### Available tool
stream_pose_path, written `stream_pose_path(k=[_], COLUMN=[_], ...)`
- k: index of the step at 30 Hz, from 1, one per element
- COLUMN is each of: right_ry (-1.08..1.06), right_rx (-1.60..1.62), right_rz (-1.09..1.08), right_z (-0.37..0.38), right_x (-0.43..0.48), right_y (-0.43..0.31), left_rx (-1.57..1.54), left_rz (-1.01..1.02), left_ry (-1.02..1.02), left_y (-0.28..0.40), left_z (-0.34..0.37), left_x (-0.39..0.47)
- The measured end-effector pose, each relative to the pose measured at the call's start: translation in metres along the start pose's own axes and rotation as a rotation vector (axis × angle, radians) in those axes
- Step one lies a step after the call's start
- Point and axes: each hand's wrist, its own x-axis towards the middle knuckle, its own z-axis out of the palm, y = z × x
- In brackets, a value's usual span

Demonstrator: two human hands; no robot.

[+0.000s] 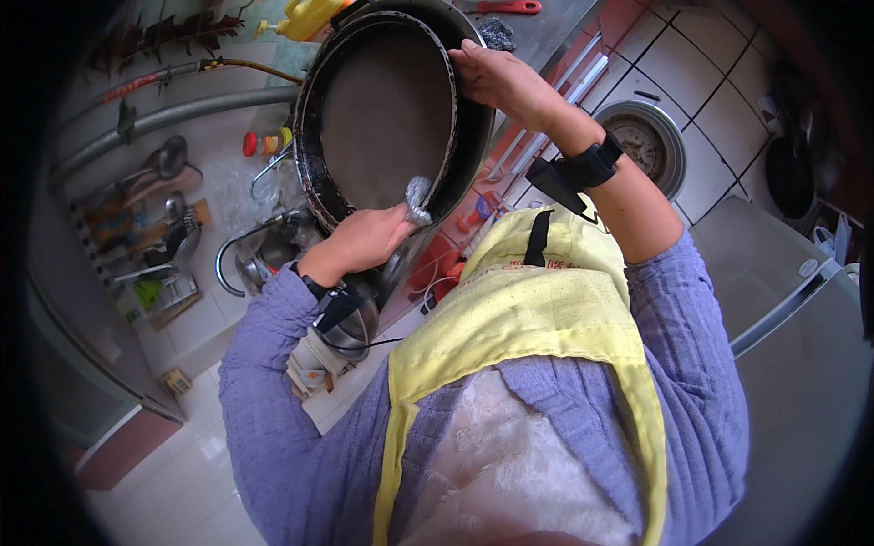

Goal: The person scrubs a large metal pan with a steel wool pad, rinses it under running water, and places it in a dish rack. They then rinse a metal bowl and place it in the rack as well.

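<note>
A round dark pan (389, 116) with a chipped, worn rim is tilted before me, its brownish inside facing up at me. My left hand (369, 235) holds a silvery metal scouring pad (418, 198) against the near part of the rim. At the right side, my right hand (502, 82) grips the edge of the pan; some of its fingers are hidden. Behind the pan shows a larger dark round vessel (476, 130) with a metallic edge. How the two touch cannot be seen.
A second scouring pad (497, 33) and a red-handled tool (509, 7) lie on the metal counter (546, 44). A yellow pump bottle (307, 19) and a red-lidded jar (266, 143) stand beyond the pan. A curved faucet (222, 263) is left; an aluminium pot (676, 153) sits on the tiled floor.
</note>
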Motion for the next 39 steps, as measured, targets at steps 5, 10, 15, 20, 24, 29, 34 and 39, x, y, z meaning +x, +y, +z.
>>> stream_pose_path(k=[5,10,15,20,24,29,34,39], right_ry=[-0.022,-0.013,-0.004,0.011,0.009,0.021,0.025,0.047], right_rx=[-0.026,-0.062,-0.036,-0.036,-0.026,-0.051,-0.061,-0.086], right_rz=[-0.009,-0.031,-0.030,-0.005,0.017,0.029,0.030,0.047], right_z=[0.001,0.002,0.004,0.007,0.007,0.012,0.017,0.019], right_x=[0.001,0.001,0.001,0.000,-0.001,0.000,-0.002,-0.005], right_y=[0.004,0.008,0.009,0.007,0.005,0.003,-0.004,-0.007], left_rx=[-0.015,-0.154,-0.447,-0.372,-0.022,0.199,0.189,-0.036], left_rz=[0.153,0.167,0.230,0.460,0.119,0.025,-0.200,-0.413], left_ry=[-0.029,-0.005,0.205,0.302,0.282,0.436,0.426,0.422], left_y=[-0.031,-0.017,0.008,-0.009,-0.023,-0.047,-0.093,-0.138], left_z=[-0.003,-0.002,-0.013,-0.031,-0.033,-0.046,-0.068,-0.068], left_x=[-0.022,-0.002,0.048,0.100,0.130,0.154,0.167,0.152])
